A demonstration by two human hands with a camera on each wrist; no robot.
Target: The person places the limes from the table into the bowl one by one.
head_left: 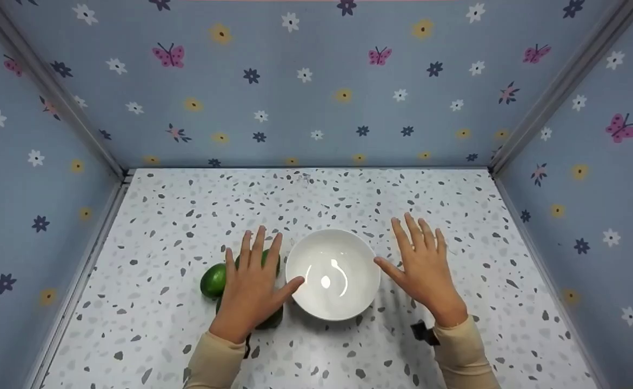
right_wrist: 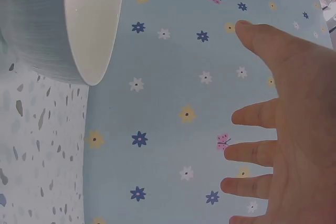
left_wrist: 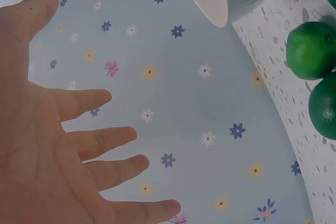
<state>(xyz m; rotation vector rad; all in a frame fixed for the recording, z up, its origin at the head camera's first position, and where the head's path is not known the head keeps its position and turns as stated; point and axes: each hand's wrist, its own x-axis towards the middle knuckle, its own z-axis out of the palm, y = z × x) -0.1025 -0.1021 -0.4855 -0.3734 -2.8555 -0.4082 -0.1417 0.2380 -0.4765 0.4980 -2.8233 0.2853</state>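
One white bowl [head_left: 316, 254] stands upright on the speckled tabletop [head_left: 511, 324], between left hand [head_left: 252, 289] and right hand [head_left: 425, 267] as seen from overhead. Grip, both sides: fingers straight, spread apart, holding nothing. Left hand hangs above a cluster of green fruit [head_left: 213, 280], just left of the bowl; its thumb overlaps the rim overhead, yet the left wrist view shows the two apart. Right hand hovers off the bowl's right side, not touching. Three of the green fruit show in the left wrist view; the dark shape [head_left: 272, 320] by the left wrist overhead is probably one of them, though shade makes that uncertain. Handling, judged by look: bowl stiff, glossy, likely slippery, perhaps breakable; best taken by opposite sides of the rim. Fruit firm, smooth, fairly light, apt to roll; cup each round its middle.
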